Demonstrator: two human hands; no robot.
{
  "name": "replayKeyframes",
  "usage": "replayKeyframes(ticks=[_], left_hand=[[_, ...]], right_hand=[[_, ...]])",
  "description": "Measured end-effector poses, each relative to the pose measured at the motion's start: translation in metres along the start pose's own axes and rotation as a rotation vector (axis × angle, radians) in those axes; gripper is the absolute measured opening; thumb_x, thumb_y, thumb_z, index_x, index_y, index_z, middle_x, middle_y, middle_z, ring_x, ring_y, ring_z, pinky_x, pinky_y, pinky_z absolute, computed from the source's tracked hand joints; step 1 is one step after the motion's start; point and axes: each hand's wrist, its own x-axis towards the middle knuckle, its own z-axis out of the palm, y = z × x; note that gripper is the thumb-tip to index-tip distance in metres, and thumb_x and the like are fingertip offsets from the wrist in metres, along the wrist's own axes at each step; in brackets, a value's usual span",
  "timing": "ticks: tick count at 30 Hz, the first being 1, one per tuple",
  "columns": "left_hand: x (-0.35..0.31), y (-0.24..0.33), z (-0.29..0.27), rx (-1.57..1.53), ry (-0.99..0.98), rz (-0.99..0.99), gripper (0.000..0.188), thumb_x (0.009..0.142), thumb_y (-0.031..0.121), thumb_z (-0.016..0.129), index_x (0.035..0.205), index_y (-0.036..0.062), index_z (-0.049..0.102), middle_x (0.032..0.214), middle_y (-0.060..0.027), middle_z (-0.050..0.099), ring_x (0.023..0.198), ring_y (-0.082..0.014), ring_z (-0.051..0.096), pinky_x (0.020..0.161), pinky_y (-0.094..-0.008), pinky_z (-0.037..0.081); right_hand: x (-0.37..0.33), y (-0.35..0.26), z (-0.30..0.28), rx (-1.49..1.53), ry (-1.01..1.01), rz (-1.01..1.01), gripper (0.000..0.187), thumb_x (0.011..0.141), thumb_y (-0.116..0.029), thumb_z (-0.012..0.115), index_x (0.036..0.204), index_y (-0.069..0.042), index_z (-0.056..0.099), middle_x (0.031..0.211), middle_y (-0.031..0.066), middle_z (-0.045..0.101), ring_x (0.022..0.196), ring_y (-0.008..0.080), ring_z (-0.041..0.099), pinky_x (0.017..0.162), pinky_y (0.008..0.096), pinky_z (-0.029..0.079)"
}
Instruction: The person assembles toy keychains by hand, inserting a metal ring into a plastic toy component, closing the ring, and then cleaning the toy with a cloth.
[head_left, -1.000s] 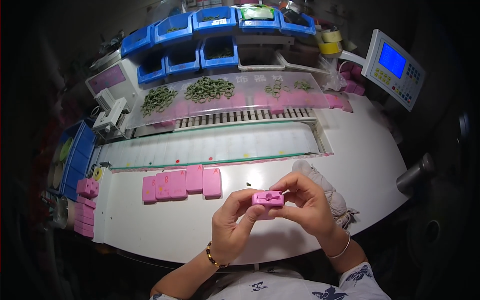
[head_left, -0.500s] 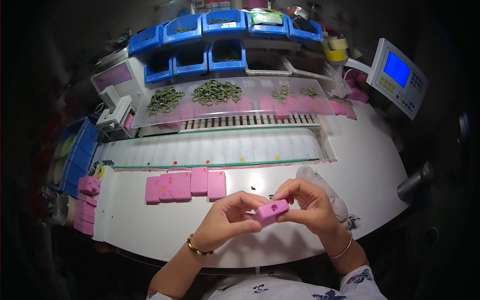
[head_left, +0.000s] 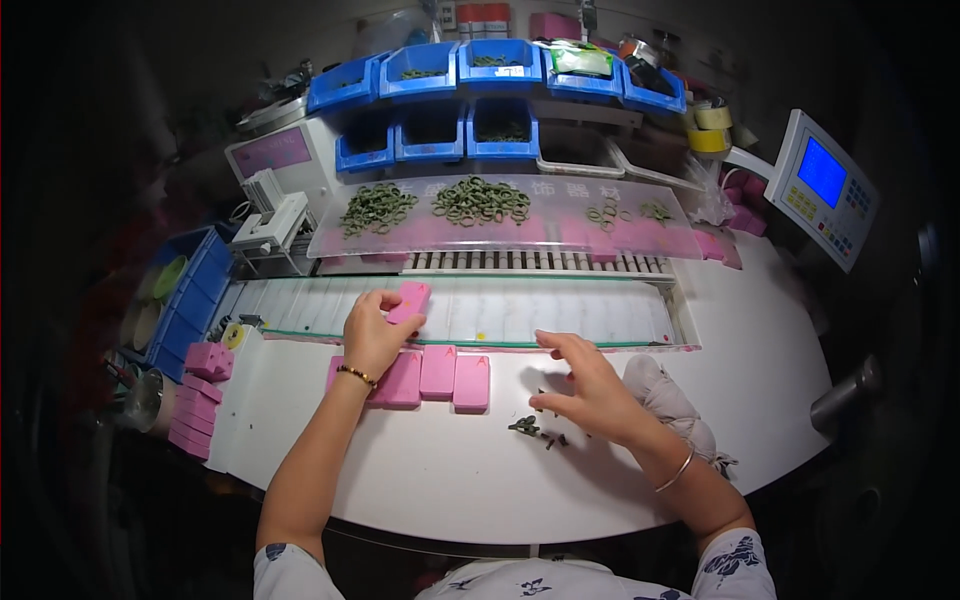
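My left hand point(head_left: 373, 330) grips a pink rectangular block point(head_left: 412, 298) between thumb and fingers, over the near edge of the pale conveyor strip point(head_left: 540, 305). Below its wrist lies a row of several pink blocks point(head_left: 438, 375) on the white table. My right hand point(head_left: 585, 385) hovers over the table with fingers spread and nothing in them. Just beside it lie several small dark green pieces point(head_left: 524, 426), too small to make out fully. A grey cloth bag point(head_left: 665, 400) rests to the right, next to my right wrist.
A clear shelf point(head_left: 560, 235) holding green rings point(head_left: 483, 200) spans above the conveyor, with blue bins point(head_left: 500, 62) behind. A control panel point(head_left: 824, 185) stands at right. More pink blocks point(head_left: 193, 418) are stacked at left, near a blue crate point(head_left: 190, 290).
My left hand has moved up and left with the pink block. The right hand has let go of it and opened. Small green pieces now lie on the table. The whole view has shifted slightly.
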Motion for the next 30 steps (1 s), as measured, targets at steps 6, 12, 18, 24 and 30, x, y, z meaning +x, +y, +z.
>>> replayKeyframes(ticks=[6, 12, 18, 24, 30], left_hand=[[0.019, -0.009, 0.008, 0.252, 0.088, 0.054, 0.046, 0.068, 0.034, 0.083, 0.093, -0.0002, 0.065, 0.098, -0.0155, 0.063, 0.090, -0.0303, 0.061, 0.082, -0.0374, 0.050], [0.013, 0.014, 0.009, 0.430, 0.259, 0.253, 0.044, 0.075, 0.031, 0.078, 0.099, -0.0017, 0.062, 0.097, -0.0153, 0.062, 0.090, -0.0294, 0.061, 0.081, -0.0374, 0.049], [-0.024, 0.067, 0.017, -0.958, -0.615, -0.285, 0.041, 0.098, 0.027, 0.054, 0.123, -0.0049, 0.054, 0.115, -0.0112, 0.061, 0.101, -0.0191, 0.061, 0.087, -0.0331, 0.051], [-0.052, 0.110, 0.038, -1.373, -0.966, -0.259, 0.051, 0.097, 0.019, 0.058, 0.140, -0.0022, 0.041, 0.128, -0.0088, 0.055, 0.112, -0.0155, 0.058, 0.093, -0.0295, 0.051], [-0.068, 0.133, 0.053, -0.949, -0.741, 0.218, 0.067, 0.086, 0.003, 0.066, 0.144, -0.0032, 0.034, 0.136, -0.0101, 0.047, 0.124, -0.0210, 0.051, 0.104, -0.0346, 0.044]], right_hand=[[0.031, -0.007, 0.038, -0.104, -0.045, -0.119, 0.084, 0.067, -0.019, 0.081, 0.137, 0.002, 0.039, 0.128, 0.0216, 0.047, 0.119, 0.0393, 0.043, 0.103, 0.0444, 0.037], [0.042, -0.003, 0.061, -0.177, -0.144, -0.126, 0.086, 0.063, -0.021, 0.083, 0.135, 0.002, 0.041, 0.126, 0.0208, 0.050, 0.116, 0.0373, 0.046, 0.101, 0.0434, 0.039], [0.020, -0.003, 0.010, -0.114, 0.179, -0.267, 0.081, 0.060, -0.014, 0.081, 0.130, 0.003, 0.045, 0.119, 0.0188, 0.054, 0.108, 0.0349, 0.050, 0.096, 0.0424, 0.042], [-0.004, -0.019, -0.023, 0.051, 0.263, -0.306, 0.081, 0.061, -0.009, 0.080, 0.134, -0.001, 0.045, 0.124, 0.0153, 0.055, 0.113, 0.0314, 0.052, 0.097, 0.0406, 0.043], [-0.016, -0.005, -0.021, 0.284, 0.239, -0.133, 0.073, 0.071, -0.023, 0.084, 0.131, -0.001, 0.048, 0.111, 0.0154, 0.056, 0.104, 0.0238, 0.056, 0.088, 0.0328, 0.047]])
